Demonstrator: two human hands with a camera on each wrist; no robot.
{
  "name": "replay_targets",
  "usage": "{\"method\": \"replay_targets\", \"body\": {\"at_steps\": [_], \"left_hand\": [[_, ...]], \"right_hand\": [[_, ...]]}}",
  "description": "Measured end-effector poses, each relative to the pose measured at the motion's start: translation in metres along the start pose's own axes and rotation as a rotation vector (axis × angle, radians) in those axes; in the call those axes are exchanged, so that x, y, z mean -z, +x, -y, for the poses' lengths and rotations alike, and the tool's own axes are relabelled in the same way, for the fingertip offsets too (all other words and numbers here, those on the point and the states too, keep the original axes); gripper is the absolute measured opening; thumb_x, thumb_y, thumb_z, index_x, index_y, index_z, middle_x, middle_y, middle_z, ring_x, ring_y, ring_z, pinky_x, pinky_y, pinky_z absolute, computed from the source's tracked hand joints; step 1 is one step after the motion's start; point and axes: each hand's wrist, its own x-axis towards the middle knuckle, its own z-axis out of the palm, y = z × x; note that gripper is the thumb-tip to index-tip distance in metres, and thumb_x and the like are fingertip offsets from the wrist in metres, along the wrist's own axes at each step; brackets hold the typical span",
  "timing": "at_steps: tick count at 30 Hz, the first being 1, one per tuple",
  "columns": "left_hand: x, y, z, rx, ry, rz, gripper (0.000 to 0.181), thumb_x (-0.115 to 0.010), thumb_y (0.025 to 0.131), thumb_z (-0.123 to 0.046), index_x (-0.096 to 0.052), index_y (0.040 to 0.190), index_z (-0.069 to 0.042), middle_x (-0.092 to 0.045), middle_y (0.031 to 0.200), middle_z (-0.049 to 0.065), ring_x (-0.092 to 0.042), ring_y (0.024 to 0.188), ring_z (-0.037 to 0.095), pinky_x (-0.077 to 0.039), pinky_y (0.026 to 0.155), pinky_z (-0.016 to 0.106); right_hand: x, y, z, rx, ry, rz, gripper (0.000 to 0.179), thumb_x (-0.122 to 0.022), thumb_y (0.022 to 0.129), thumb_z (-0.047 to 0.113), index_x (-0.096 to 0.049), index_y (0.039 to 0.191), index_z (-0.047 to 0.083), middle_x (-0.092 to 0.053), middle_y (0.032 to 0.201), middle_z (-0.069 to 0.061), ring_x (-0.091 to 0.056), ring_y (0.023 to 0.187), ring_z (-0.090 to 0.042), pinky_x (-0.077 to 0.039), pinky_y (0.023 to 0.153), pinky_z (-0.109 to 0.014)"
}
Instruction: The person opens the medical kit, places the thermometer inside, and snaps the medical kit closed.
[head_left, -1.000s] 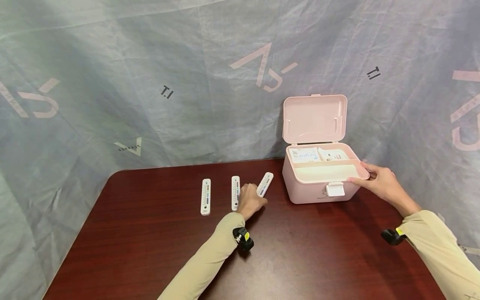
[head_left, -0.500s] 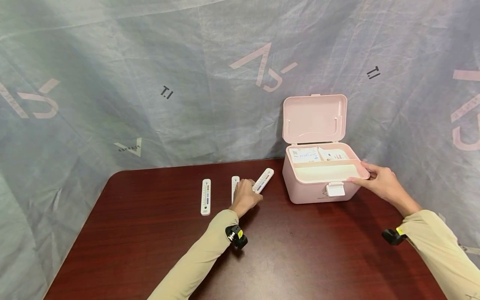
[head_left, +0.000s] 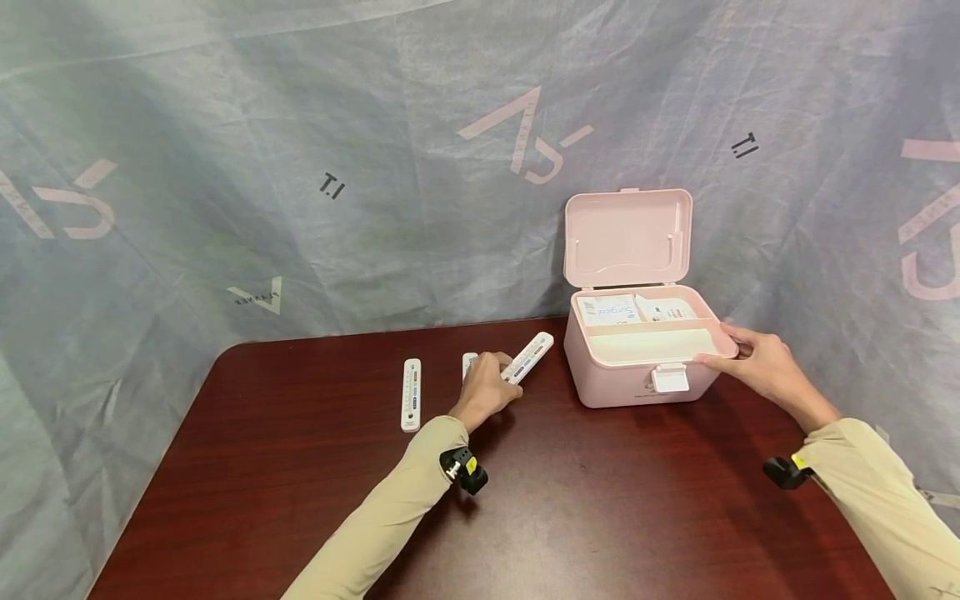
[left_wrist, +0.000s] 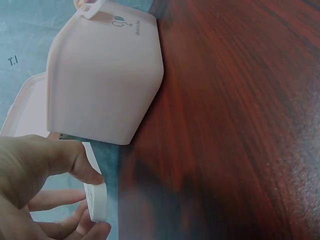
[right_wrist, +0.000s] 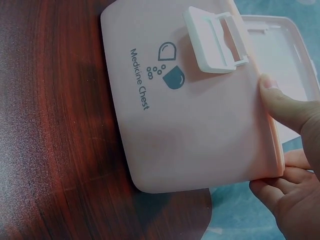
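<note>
My left hand (head_left: 486, 390) pinches a white thermometer (head_left: 531, 357) between thumb and fingers. In the left wrist view that thermometer (left_wrist: 97, 200) appears edge-on, tilted, its far part hidden by the thumb. Just behind the hand, a second thermometer (head_left: 468, 361) is mostly covered. A third thermometer (head_left: 410, 396) lies farther left on the table. At the right stands a pink medicine chest (head_left: 611, 385) with its lid (head_left: 628, 237) raised. My right hand (head_left: 767, 368) grips the chest's front right corner, thumb on the front rim and fingers along the side.
Packets, one marked "Surgical" (head_left: 609, 310), sit in the chest's rear compartment. A white front latch (head_left: 670, 378) hangs off the chest. The dark red table (head_left: 570, 508) ends at a grey cloth backdrop (head_left: 420, 192).
My left hand has shifted left a little, over the middle thermometer. The thermometer it pinches has turned to a flatter slant and risen slightly. The right hand and chest have stayed in place.
</note>
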Motion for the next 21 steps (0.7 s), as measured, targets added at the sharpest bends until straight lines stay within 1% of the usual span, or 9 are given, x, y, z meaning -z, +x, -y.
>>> {"method": "replay_targets", "body": {"at_steps": [3,7,10,11,14,15,17,18,21], "left_hand": [[0.004,0.000,-0.003,-0.007,-0.005,0.008,0.046,-0.079,0.064,-0.007,-0.068,0.108,-0.003,-0.067,0.093,0.006,-0.055,0.078,0.016,-0.046,0.067,0.026],[0.009,0.000,-0.007,-0.012,-0.028,0.013,0.046,-0.079,0.062,-0.006,-0.069,0.107,-0.003,-0.067,0.093,0.007,-0.055,0.076,0.015,-0.046,0.066,0.025],[0.012,0.000,-0.008,-0.019,-0.039,0.013,0.046,-0.079,0.062,-0.005,-0.069,0.107,-0.003,-0.068,0.093,0.007,-0.057,0.076,0.014,-0.047,0.067,0.025],[0.013,0.000,-0.008,-0.024,-0.038,0.012,0.046,-0.079,0.062,-0.005,-0.070,0.107,-0.003,-0.068,0.093,0.007,-0.057,0.076,0.014,-0.047,0.067,0.025],[0.016,0.000,-0.009,-0.048,-0.027,0.007,0.045,-0.080,0.062,-0.005,-0.070,0.106,-0.004,-0.068,0.091,0.007,-0.058,0.077,0.015,-0.047,0.069,0.026],[0.018,0.000,-0.009,-0.056,-0.023,0.004,0.045,-0.080,0.061,-0.006,-0.070,0.105,-0.004,-0.069,0.091,0.007,-0.058,0.077,0.016,-0.047,0.069,0.026],[0.021,0.000,-0.010,-0.067,-0.019,0.000,0.045,-0.080,0.061,-0.006,-0.071,0.105,-0.004,-0.069,0.089,0.007,-0.058,0.077,0.016,-0.047,0.070,0.027],[0.022,0.001,-0.011,-0.068,-0.017,-0.001,0.045,-0.080,0.061,-0.006,-0.071,0.105,-0.005,-0.069,0.089,0.006,-0.058,0.077,0.016,-0.047,0.070,0.028],[0.026,0.001,-0.013,-0.063,-0.020,0.000,0.044,-0.080,0.062,-0.007,-0.071,0.104,-0.006,-0.069,0.089,0.005,-0.059,0.076,0.016,-0.047,0.070,0.028]], "right_hand": [[0.000,0.001,-0.001,-0.001,0.001,-0.004,0.086,-0.079,0.075,0.038,-0.041,0.136,-0.010,-0.046,0.131,-0.031,-0.056,0.107,-0.036,-0.035,0.063,-0.004],[0.000,0.001,-0.003,0.001,0.000,-0.009,0.087,-0.079,0.074,0.039,-0.042,0.136,-0.010,-0.046,0.132,-0.030,-0.060,0.101,-0.018,-0.037,0.063,-0.004],[-0.001,0.001,-0.004,0.005,0.005,-0.013,0.086,-0.079,0.074,0.038,-0.042,0.136,-0.009,-0.046,0.132,-0.030,-0.060,0.099,-0.013,-0.037,0.063,-0.004],[-0.001,0.001,-0.005,0.010,0.010,-0.014,0.086,-0.080,0.074,0.038,-0.042,0.135,-0.010,-0.046,0.132,-0.030,-0.060,0.099,-0.015,-0.037,0.063,-0.004],[-0.002,0.001,-0.005,0.017,0.014,-0.016,0.086,-0.080,0.074,0.037,-0.043,0.135,-0.010,-0.045,0.133,-0.030,-0.060,0.099,-0.011,-0.037,0.063,-0.004],[-0.002,0.001,-0.006,0.016,0.014,-0.016,0.086,-0.080,0.074,0.038,-0.043,0.135,-0.010,-0.045,0.133,-0.030,-0.059,0.097,-0.006,-0.038,0.063,-0.004],[-0.002,0.001,-0.006,0.021,0.014,-0.014,0.086,-0.079,0.074,0.038,-0.043,0.135,-0.011,-0.045,0.132,-0.031,-0.058,0.096,-0.003,-0.038,0.063,-0.004],[-0.001,0.001,-0.006,0.019,0.011,-0.015,0.086,-0.079,0.074,0.038,-0.043,0.135,-0.011,-0.046,0.132,-0.031,-0.058,0.097,-0.004,-0.038,0.063,-0.004],[-0.002,0.001,-0.005,0.015,0.007,-0.014,0.086,-0.079,0.075,0.038,-0.042,0.135,-0.011,-0.045,0.132,-0.031,-0.060,0.101,-0.019,-0.038,0.062,-0.004]]}}
